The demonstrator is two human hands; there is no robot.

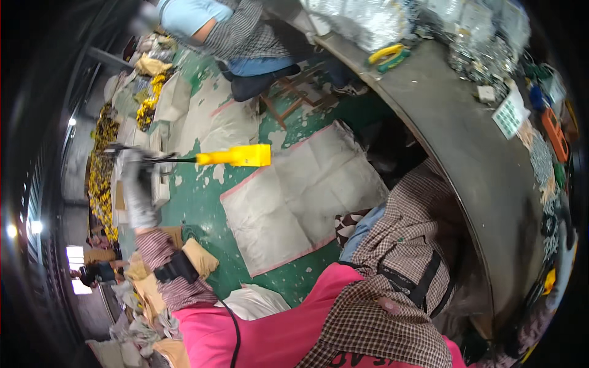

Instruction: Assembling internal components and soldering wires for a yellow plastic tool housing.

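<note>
My left hand (138, 190), in a pale grey glove, reaches out at the left of the view with its fingers closed. It holds a long tool with a thin black bar and a yellow block-shaped end (248, 156); the exact kind is unclear. The bar points right, so the yellow end hangs over the floor near a white woven sheet (294, 202). A striped sleeve with a black band (176, 267) covers my left forearm. My right hand does not show.
A grey metal table (429, 104) curves along the right, bearing clear plastic bags (368, 21), yellow and green hand tools (389, 56) and small metal parts. Another person (245, 43) sits beyond the sheet by a wooden stool (288, 98). Yellow-and-black pieces (101, 178) lie heaped far left.
</note>
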